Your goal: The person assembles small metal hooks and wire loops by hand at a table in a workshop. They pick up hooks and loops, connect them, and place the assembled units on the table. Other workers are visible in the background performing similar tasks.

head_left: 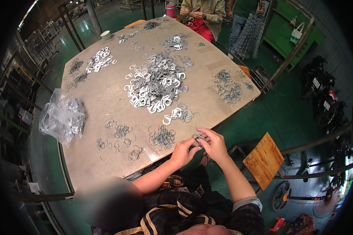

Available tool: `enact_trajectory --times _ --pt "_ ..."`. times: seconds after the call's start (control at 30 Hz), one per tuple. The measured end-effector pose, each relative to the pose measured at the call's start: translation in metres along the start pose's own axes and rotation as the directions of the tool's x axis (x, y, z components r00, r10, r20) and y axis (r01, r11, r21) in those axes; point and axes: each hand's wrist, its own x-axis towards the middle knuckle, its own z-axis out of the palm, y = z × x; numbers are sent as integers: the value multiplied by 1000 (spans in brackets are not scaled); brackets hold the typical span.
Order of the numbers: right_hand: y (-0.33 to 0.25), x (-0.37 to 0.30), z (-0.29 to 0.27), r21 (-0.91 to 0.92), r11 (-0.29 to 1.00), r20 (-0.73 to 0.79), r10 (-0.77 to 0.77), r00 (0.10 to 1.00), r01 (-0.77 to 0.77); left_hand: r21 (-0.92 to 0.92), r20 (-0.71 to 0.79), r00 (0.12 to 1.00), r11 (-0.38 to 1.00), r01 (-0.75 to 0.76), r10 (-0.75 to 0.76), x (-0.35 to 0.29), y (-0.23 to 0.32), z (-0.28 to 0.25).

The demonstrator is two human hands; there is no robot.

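Just past the table's near edge, my left hand [183, 152] and my right hand [215, 145] meet, fingers pinched around a small grey metal hook [199, 137]. Fingertips cover much of it. A few loose flat metal hooks [179, 113] lie on the table beyond my hands, beside a large heap of silvery metal hooks [155, 80]. Left of my left hand sits a tangled pile of thin bent wire pieces [162, 136]. Smaller wire clusters [122, 131] are spread farther left.
The brown table [94, 156] also carries a wire pile [227, 88] at right and another hook heap [100, 60] at far left. A clear plastic bag [62, 117] rests at the left edge. A wooden stool [264, 160] stands right. A person in a checked shirt [211, 11] works at the far side.
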Motion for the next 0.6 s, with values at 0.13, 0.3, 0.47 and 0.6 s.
enact_trajectory --times 0.13,0.3,0.47,0.6 --pt "4 -3 -1 99 994 3 37 999 -37 -21 82 997 1000 18 -16 3 -2 -6" --pt "24 -13 -2 183 981 -87 80 993 -63 -130 118 982 979 159 -144 35 -19 -37" --pt "19 -13 -5 168 985 -107 51 993 -33 600 -391 897 796 78 206 88 -71 -41" --pt "21 -15 -7 166 986 -115 37 993 -18 409 -200 965 881 237 -167 102 -76 -48"
